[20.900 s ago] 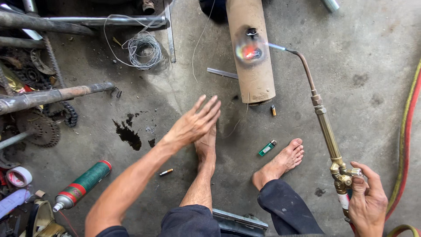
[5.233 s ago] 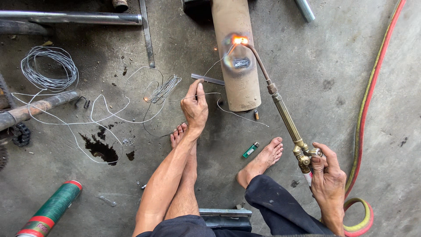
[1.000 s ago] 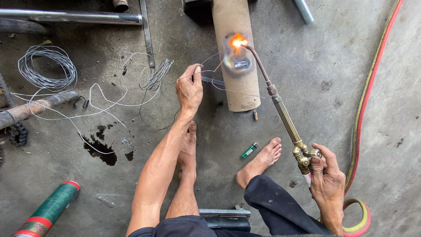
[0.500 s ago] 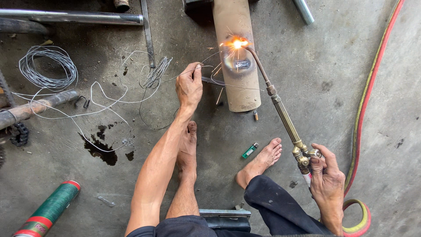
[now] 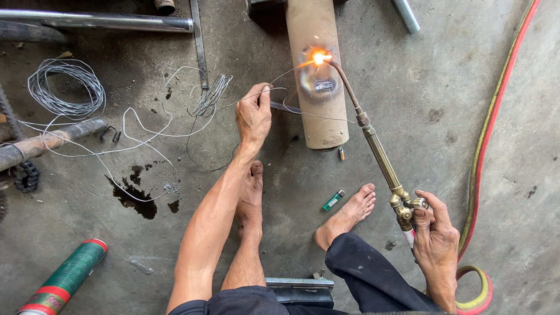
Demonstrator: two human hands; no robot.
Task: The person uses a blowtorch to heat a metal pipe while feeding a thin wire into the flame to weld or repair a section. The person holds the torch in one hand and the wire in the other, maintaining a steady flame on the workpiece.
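Your left hand (image 5: pixel 253 114) pinches a thin wire (image 5: pixel 283 72), its end at the flame on the rusty pipe (image 5: pixel 317 111) lying on the concrete floor (image 5: pixel 443 105); your right hand (image 5: pixel 434 242) is closed around the brass torch (image 5: pixel 382 160), tip touching the glowing spot; a green lighter (image 5: pixel 333 200) lies near your foot.

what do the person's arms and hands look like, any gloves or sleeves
Both are bare: no gloves, sleeves, rings or watch show on the left hand or the right hand. The lean left forearm is uncovered along its whole visible length; the right arm is cut off at the wrist by the frame edge.
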